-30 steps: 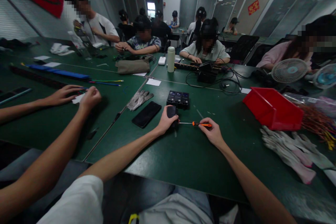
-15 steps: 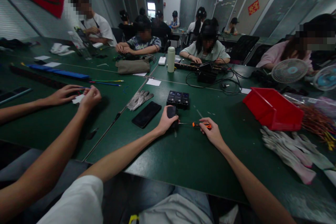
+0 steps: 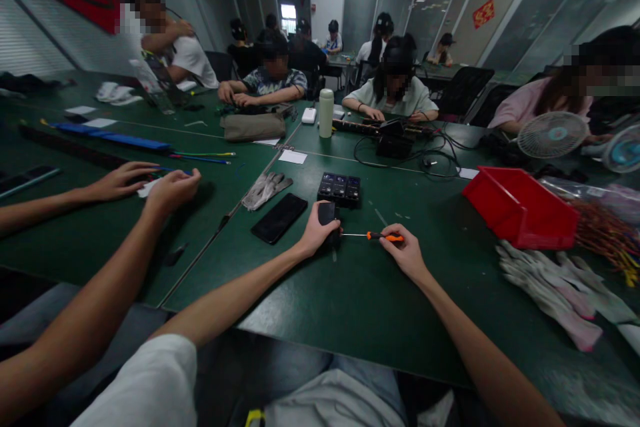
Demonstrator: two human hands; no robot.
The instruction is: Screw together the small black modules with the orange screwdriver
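Observation:
My left hand is closed around a small black block-shaped part, holding it on the table; what kind of part it is I cannot make out. From the right, my right hand grips the orange and black handle of a screwdriver. Its thin shaft lies level, with the tip at the right side of the black part. Just behind my left hand sits a black unit with several similar modules side by side. A black smartphone lies left of my left hand.
Grey work gloves lie behind the phone, and more gloves at the right. A red bin stands beside bundled wires. A co-worker's hands work at the left. A pale green bottle stands farther back.
My hands, the black part and the screwdriver stay almost in place; the screwdriver shaft shows more sharply. The co-worker's nearer hand at the left has shifted slightly right. A person at far left raised an arm.

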